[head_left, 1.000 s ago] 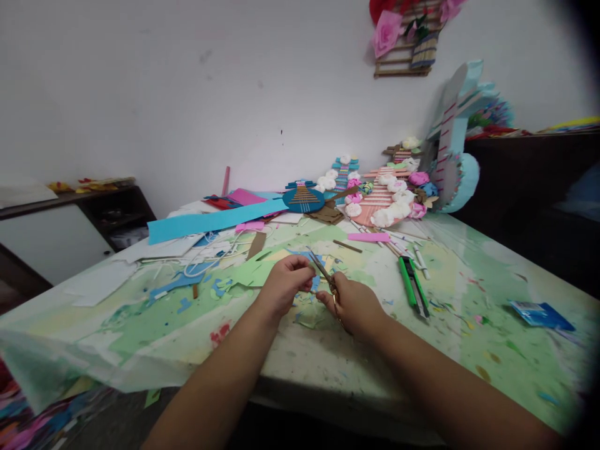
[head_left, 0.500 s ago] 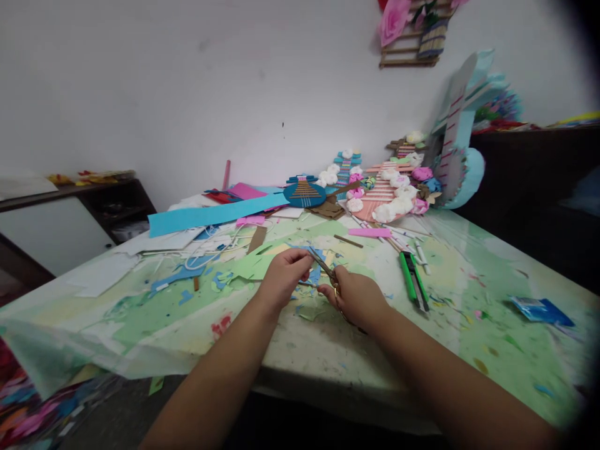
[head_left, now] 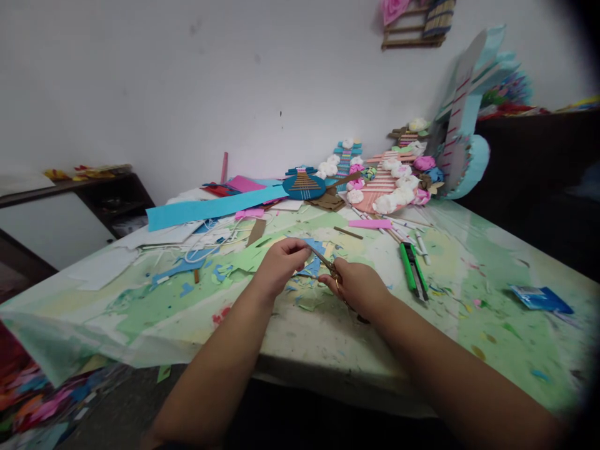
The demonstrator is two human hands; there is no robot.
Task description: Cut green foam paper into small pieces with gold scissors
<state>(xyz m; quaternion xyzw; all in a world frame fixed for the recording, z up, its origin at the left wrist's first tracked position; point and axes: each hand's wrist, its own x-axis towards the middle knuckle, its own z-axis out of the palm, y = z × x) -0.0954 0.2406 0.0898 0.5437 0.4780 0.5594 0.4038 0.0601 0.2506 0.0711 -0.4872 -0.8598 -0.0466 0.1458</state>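
My right hand grips a pair of scissors by the handles, its blades pointing up and left. The blade tips reach the fingertips of my left hand. Those left fingers are pinched together; whatever they hold is too small or hidden to name. Beneath and behind both hands lie blue paper scraps and small cut bits. A light green paper sheet lies just left of my left hand.
A green utility knife lies right of my right hand. At the back stand a blue lute-shaped craft and a pink flowered one. A long turquoise strip stretches left. A blue packet lies far right.
The view has tilted slightly down, so the table's things sit higher. The scissor blades look closer together, still at my left fingertips. Both hands keep nearly the same place.
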